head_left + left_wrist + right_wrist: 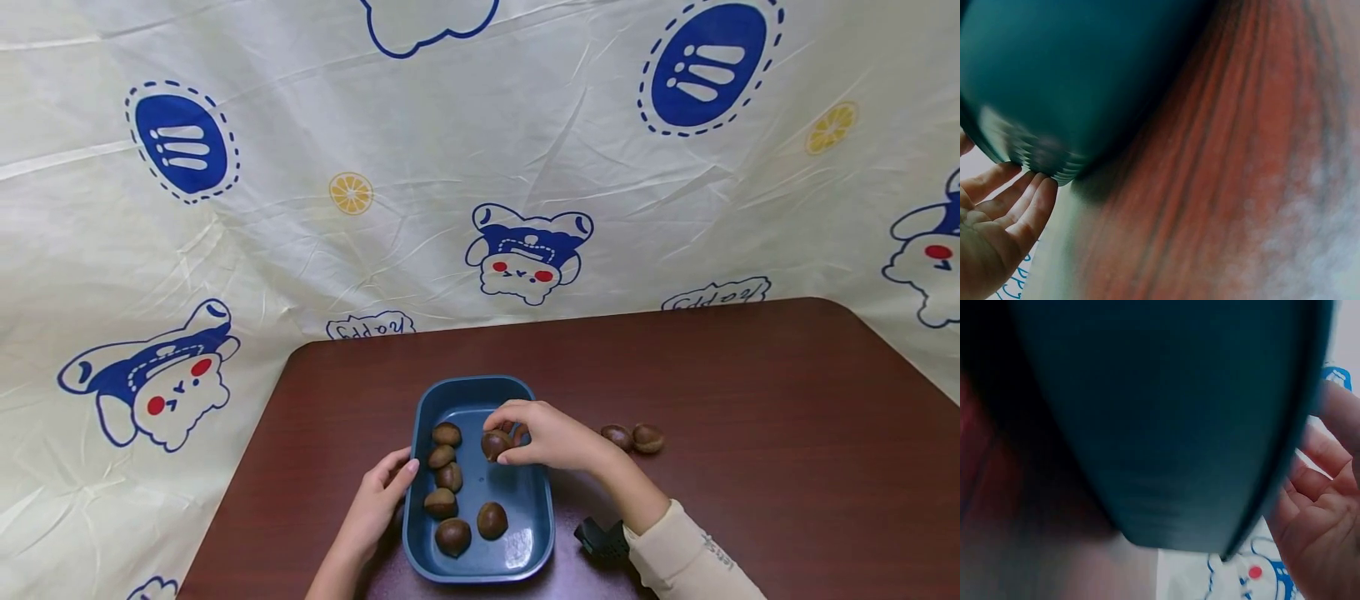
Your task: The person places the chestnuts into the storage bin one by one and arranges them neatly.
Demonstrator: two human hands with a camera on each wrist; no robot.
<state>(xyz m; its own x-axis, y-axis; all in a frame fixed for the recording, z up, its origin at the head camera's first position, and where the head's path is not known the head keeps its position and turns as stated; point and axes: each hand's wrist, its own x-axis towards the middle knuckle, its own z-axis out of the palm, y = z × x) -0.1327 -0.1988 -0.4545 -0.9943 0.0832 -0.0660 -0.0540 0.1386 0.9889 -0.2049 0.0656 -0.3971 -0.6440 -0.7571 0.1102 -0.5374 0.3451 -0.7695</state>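
A blue tray stands on the table, with several brown chestnuts lined up along its left side. One more chestnut lies to the right of that line. My right hand reaches over the tray's right rim and pinches a chestnut between thumb and fingers; part of another chestnut shows behind it, inside the hand's arch. At the left rim, my left hand holds the tray, thumb at the rim. Its fingertips touch the outer wall in the left wrist view.
Two chestnuts lie side by side on the brown table, right of the tray and close behind my right forearm. A black wrist device sits below my right wrist. A white printed cloth hangs behind the table.
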